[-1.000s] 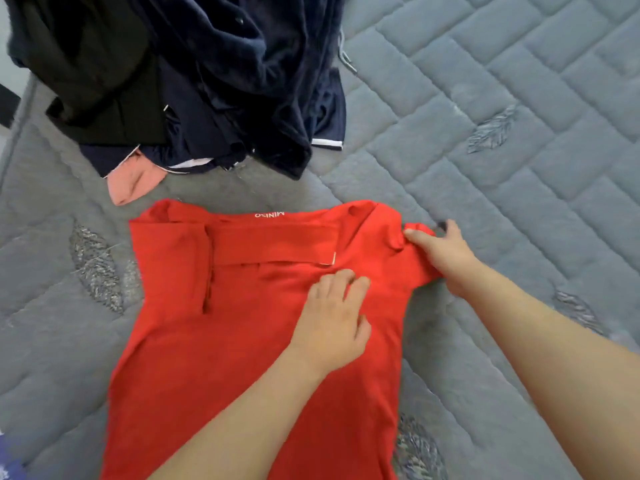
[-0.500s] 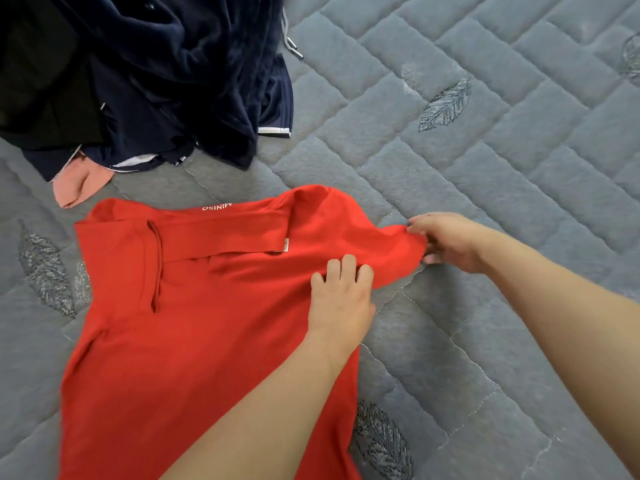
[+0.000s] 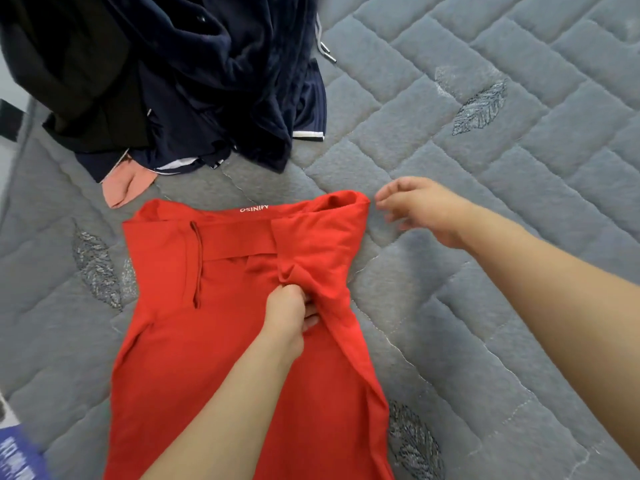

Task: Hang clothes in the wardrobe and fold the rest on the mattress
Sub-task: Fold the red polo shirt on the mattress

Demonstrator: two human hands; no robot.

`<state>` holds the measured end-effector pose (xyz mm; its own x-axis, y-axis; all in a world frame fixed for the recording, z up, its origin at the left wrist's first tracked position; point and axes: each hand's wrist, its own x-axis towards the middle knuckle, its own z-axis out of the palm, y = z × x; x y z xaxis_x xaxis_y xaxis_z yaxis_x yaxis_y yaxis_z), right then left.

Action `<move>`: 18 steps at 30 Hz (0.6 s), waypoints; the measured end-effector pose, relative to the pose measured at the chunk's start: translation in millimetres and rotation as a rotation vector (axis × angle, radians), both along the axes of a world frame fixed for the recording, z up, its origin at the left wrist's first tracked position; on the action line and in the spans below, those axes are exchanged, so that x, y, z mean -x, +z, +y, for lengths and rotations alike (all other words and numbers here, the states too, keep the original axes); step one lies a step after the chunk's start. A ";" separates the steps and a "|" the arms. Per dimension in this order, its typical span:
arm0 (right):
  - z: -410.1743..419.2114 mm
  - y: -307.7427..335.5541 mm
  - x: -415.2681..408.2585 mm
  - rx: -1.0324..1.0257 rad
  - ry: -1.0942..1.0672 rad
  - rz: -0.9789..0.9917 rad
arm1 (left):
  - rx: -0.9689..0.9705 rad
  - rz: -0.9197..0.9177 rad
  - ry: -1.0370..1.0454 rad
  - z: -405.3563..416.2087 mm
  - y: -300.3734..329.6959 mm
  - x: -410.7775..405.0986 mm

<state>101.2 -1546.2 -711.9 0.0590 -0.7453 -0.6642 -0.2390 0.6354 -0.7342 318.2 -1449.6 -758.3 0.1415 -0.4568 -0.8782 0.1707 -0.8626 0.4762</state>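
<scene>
A red shirt [image 3: 214, 344] with white lettering at its collar lies flat on the grey quilted mattress [image 3: 502, 306]. Its right sleeve is folded inward over the body. My left hand [image 3: 289, 315] pinches a bunch of the folded red cloth near the shirt's middle right. My right hand [image 3: 424, 207] hovers just right of the shirt's top right corner, fingers loosely spread, holding nothing.
A heap of dark navy and black clothes [image 3: 180, 77] lies at the upper left, with a pink garment [image 3: 126, 185] poking out beneath it. A blue-purple item [image 3: 19, 455] shows at the lower left corner. The mattress's left edge runs along the frame's left side.
My right hand has let go of the sleeve, which now lies folded over the shirt. My left hand went from pressing flat to pinching the cloth.
</scene>
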 end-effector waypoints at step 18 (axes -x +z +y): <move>-40.4 -55.3 -37.0 0.546 0.913 1.107 | 0.587 -0.642 -0.653 4.1 2.5 -26.8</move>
